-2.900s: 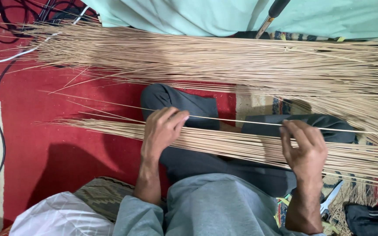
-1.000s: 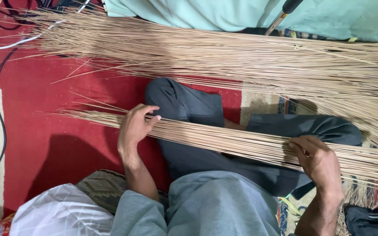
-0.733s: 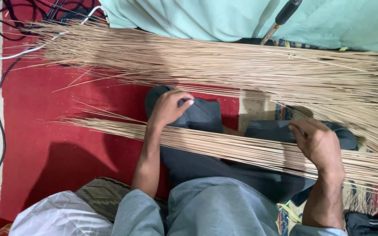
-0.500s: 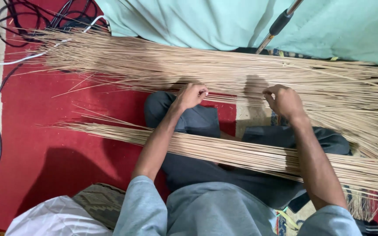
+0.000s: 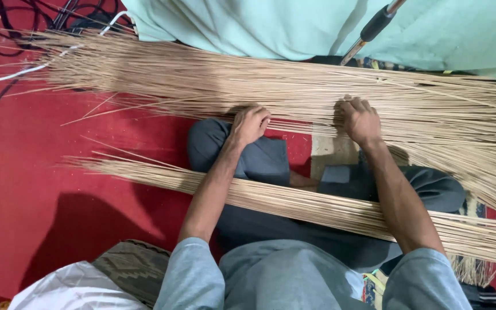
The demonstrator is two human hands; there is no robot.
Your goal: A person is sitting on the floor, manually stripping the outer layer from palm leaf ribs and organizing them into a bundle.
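The far pile of thin tan straw sticks (image 5: 294,92), at twelve o'clock, is clutched by left hand (image 5: 249,123) and right hand (image 5: 360,119), each grip closed.

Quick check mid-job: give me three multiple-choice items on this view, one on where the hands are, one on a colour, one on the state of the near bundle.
1. Where are both hands?
A. On the far pile of sticks
B. On the near bundle
C. On the cables

2. What colour is the floor mat under the sticks?
A. Blue
B. Red
C. Yellow

3. How does the near bundle lie?
A. Upright
B. Across the person's lap
C. Lifted in the hands

Answers:
1 A: the left hand and right hand both rest closed on the near edge of the far pile of sticks.
2 B: the floor mat is red.
3 B: the near bundle lies across the lap, under both forearms, held by neither hand.
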